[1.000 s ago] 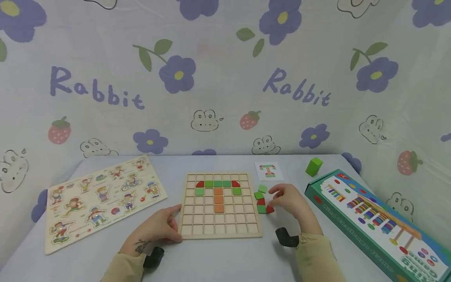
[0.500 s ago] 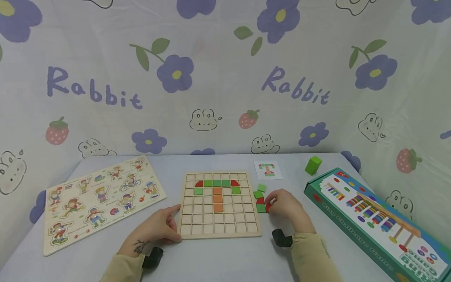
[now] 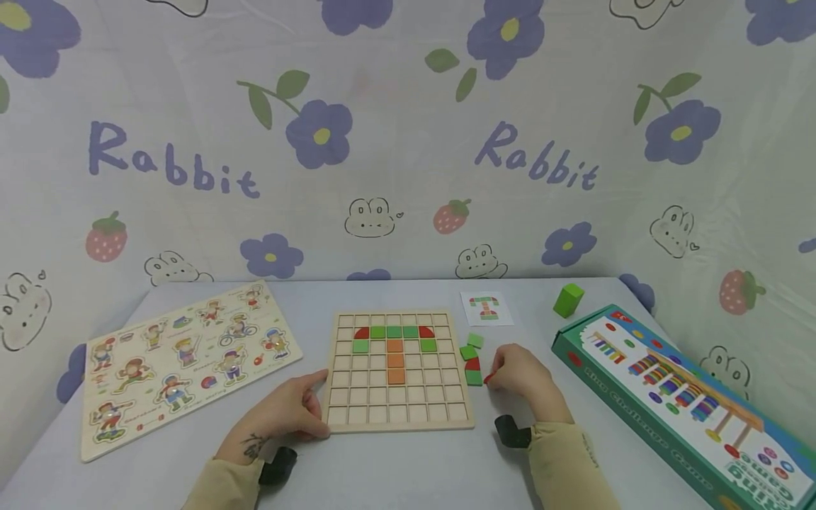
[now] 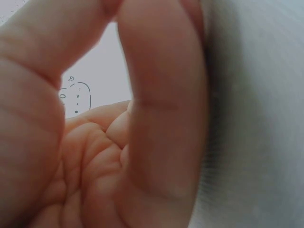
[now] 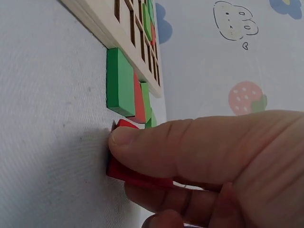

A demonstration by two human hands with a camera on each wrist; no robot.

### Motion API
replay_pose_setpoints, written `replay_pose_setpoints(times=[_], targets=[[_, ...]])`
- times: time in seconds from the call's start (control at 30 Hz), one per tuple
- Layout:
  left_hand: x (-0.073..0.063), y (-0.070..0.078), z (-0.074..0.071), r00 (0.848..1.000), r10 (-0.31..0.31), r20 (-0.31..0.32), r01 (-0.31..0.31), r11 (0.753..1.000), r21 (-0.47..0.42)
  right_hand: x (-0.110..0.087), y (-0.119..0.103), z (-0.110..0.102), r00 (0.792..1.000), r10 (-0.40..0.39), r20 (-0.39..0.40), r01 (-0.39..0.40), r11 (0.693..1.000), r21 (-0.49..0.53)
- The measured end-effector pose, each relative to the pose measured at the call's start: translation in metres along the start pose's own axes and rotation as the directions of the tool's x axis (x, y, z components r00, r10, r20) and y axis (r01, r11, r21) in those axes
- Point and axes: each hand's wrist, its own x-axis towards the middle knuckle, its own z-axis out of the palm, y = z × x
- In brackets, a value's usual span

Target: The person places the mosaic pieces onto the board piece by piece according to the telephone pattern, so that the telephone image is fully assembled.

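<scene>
A square wooden grid board (image 3: 400,419) lies in front of me. Red, green and orange tiles fill some of its cells in a T-like shape. My left hand (image 3: 290,409) touches the board's left side, index finger on the edge and thumb by the near corner; its wrist view shows mostly fingers and palm. To the right of the board my right hand (image 3: 524,375) pinches a red tile (image 5: 130,176) between thumb and fingers, low over the table. Close by are a green tile (image 5: 120,83), a red tile (image 5: 138,99) and two more green tiles (image 3: 468,352).
Behind the loose tiles lies a pattern card (image 3: 503,309) showing a similar shape. A green block (image 3: 568,301) stands at the back right, near a long green game box (image 3: 663,404). On the left lies a wooden picture puzzle board (image 3: 191,361). A patterned cloth hangs behind the table.
My right hand has lowered to the red tile, closed thumb and fingers on it, and drawn it slightly right, away from the other tiles. The left hand stays at the board's edge.
</scene>
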Motion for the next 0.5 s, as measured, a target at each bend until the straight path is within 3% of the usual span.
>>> replay_pose_setpoints(times=[0.13,0.27,0.37,0.5], targets=[[0.000,-0.001,0.000,1.000,0.001,0.002,-0.001,1.000,-0.005,0.001,0.001,0.000,1.000,-0.009,-0.005,0.009,0.999,0.032],[0.000,-0.001,0.000,1.000,0.002,0.000,-0.002,1.000,-0.011,0.001,-0.002,-0.003,1.000,-0.023,-0.021,0.026,0.987,0.156],[0.000,0.000,0.000,1.000,0.010,0.000,-0.010,1.000,-0.014,-0.002,-0.008,-0.008,0.998,-0.047,-0.047,0.059,0.952,0.301],[-0.001,0.000,0.000,1.000,0.019,0.002,-0.019,1.000,-0.015,-0.009,-0.019,-0.012,0.995,-0.071,-0.072,0.097,0.878,0.469]])
